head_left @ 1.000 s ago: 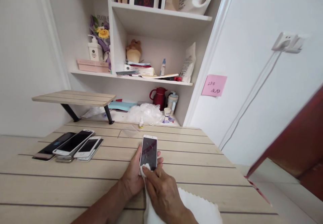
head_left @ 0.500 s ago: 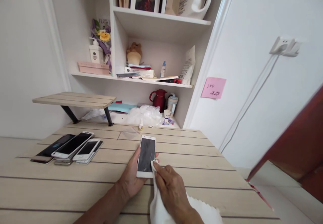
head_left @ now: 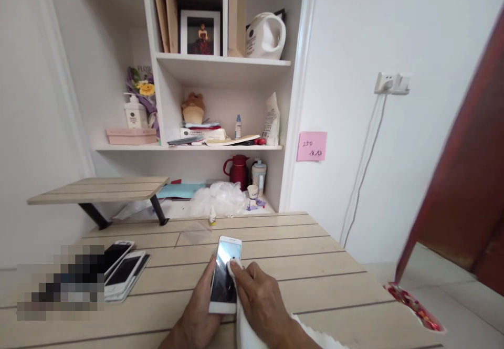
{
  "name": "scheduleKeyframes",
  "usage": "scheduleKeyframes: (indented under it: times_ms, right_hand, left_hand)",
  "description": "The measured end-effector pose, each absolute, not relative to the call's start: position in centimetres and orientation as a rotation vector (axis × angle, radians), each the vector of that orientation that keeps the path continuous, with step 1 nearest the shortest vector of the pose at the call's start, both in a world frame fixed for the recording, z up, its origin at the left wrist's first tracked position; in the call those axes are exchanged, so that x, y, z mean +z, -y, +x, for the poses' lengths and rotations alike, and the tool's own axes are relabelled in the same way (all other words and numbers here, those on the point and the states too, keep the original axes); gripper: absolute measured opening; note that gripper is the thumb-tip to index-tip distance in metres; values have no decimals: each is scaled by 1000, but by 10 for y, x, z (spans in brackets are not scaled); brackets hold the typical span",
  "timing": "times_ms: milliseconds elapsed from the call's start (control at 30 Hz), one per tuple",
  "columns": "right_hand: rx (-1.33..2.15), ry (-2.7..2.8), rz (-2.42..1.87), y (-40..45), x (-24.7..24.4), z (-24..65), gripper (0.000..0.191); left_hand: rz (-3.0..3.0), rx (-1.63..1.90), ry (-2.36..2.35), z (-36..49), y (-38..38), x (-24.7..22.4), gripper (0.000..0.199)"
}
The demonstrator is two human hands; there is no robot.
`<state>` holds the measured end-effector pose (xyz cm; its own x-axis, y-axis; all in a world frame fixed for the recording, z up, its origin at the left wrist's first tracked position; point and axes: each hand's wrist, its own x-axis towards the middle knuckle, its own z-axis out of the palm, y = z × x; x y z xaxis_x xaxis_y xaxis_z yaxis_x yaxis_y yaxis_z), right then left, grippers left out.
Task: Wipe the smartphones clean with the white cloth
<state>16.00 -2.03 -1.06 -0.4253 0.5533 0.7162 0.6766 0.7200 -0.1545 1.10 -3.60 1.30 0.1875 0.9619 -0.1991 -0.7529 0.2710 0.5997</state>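
Note:
My left hand (head_left: 200, 304) is closed around a white smartphone (head_left: 224, 291), gripping it by its left edge and from below. The phone tilts up towards me, and light glares off the top of its dark screen. A white cloth (head_left: 248, 323) is pinched in my right hand (head_left: 262, 299), whose fingertips press a bunched corner of it onto the right side of the screen. The rest of the cloth hangs down under my right hand to the bottom of the view, its zigzag edge showing at the right.
Several phones (head_left: 126, 275) lie piled at the left, partly blurred out. Behind them stands a small wooden riser (head_left: 98, 189) on black legs. A little bottle (head_left: 212, 216) and a clear plastic bag (head_left: 192, 233) are near the table's back edge, before the white shelves (head_left: 224, 63).
The view has tilted up, so the shelves sit lower in the picture. The cloth has moved from the screen's lower right edge further up the screen. Both hands keep their hold.

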Motion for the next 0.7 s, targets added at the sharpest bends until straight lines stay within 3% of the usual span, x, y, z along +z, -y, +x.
scheduleKeyframes:
  times_ms: [133,333,500,700]
  right_hand:
    - [-251,2222,-767,19,-8,149,39]
    - [-223,2041,-986,-3,-10,164,37]
    - [-177,2134,-858,1,-13,173,42]
    - [-123,1943,-974,6,-8,175,37]
  left_hand:
    - [408,1169,-709,7,33,10,40]
    - [457,1293,-646,11,25,8,26]
    - [424,1252,-739,13,24,6,27]
    - [438,1244,-782,13,23,-2,39]
